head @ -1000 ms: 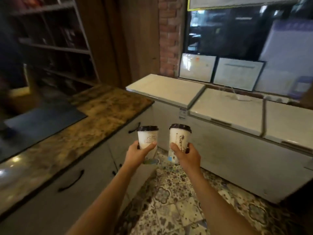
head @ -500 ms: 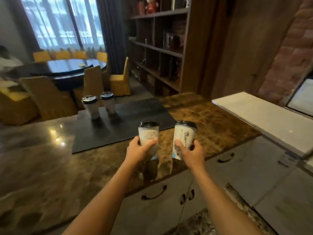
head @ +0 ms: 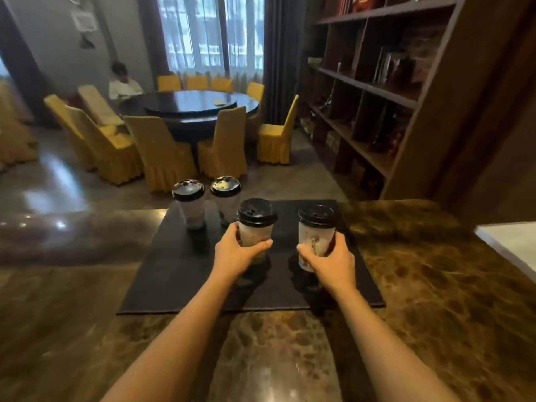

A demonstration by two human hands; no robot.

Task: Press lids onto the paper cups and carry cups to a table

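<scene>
- Gripping a white paper cup with a black plastic lid point(head: 255, 235), the left hand point(head: 235, 256) curls its fingers round the cup's wall, with the thumb laid across the near side.
- The right hand point(head: 333, 265) likewise holds a second white paper cup with a printed figure point(head: 314, 240). Its fingers are curled round the cup's lower half, and the cup's black lid point(head: 316, 216) sits level on the rim.
- We note both held cups upright, side by side but apart, over the dark rectangular mat point(head: 179, 271). We cannot tell whether their bases touch it.
- Two further lidded white paper cups point(head: 190, 207) stand close together at the mat's far left corner, behind the cup in the left hand.
- The mat lies on a glossy brown marble counter point(head: 435, 285), which we see extending to both sides.
- Beyond the counter we mark a dark round dining table point(head: 200, 104) ringed by yellow-covered chairs point(head: 162, 149). A seated person in a white top point(head: 123, 87) is at its far left.
- A dark wooden bookshelf point(head: 377, 91) fills the right wall, and curtained windows point(head: 208, 33) stand behind the table.
</scene>
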